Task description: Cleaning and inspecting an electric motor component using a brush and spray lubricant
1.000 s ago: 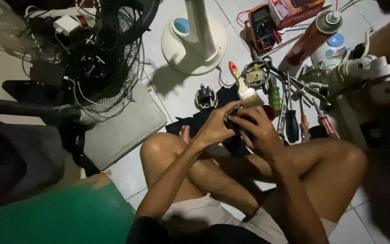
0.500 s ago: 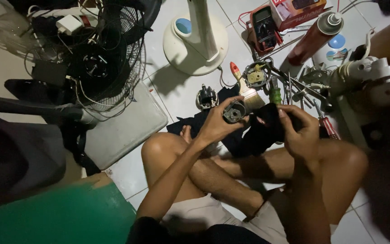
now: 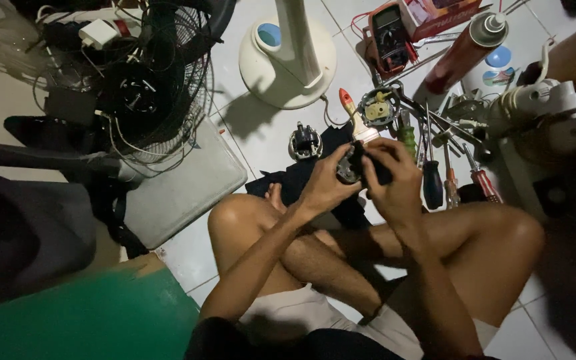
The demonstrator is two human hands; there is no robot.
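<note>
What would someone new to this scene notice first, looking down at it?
Both hands meet at the centre over crossed bare legs: the left hand and right hand grip a small round metal part with a dark cloth under it. Screwdrivers lie fanned on the tiles to the right, and a black fan cage stands at upper left.

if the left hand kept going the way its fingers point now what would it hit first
Probably the right hand: the left hand points right and slightly up, its fingers on the small dark round part both hands hold. Depth is hard to judge in this dim view.
</note>
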